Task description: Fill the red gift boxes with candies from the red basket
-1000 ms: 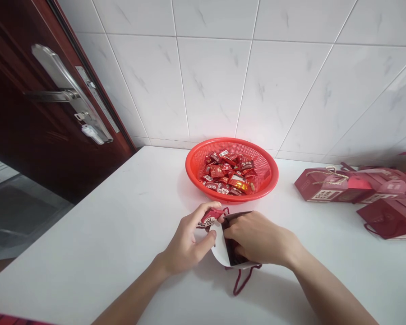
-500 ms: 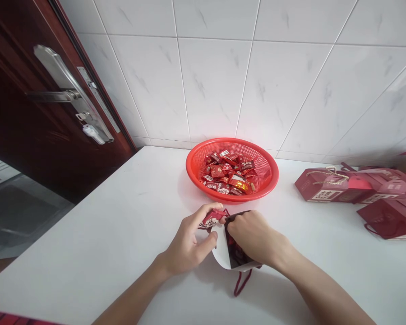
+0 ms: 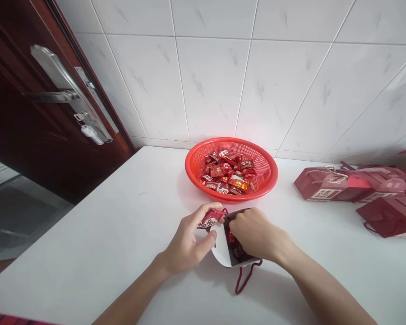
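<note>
Your left hand (image 3: 191,241) grasps the white-flapped cardboard box (image 3: 221,247), likely light, bendable, best held by its walls (image 3: 248,263); your right hand (image 3: 257,234) hides its grip.

A single camera, worn on the person's head, gave the view. It looked from above the near side of the white table (image 3: 115,225), facing forward and tilted down. The left hand (image 3: 191,239) and the right hand (image 3: 259,232), at the open box (image 3: 221,247), lay near the lens, just below the middle. The red basket (image 3: 270,180) stood farther off, and the tiled wall (image 3: 213,85) filled the far side. The dark door (image 3: 16,122) came in at the left; red boxes (image 3: 331,185) showed at the right, partly cut off by the view's edge.
</note>
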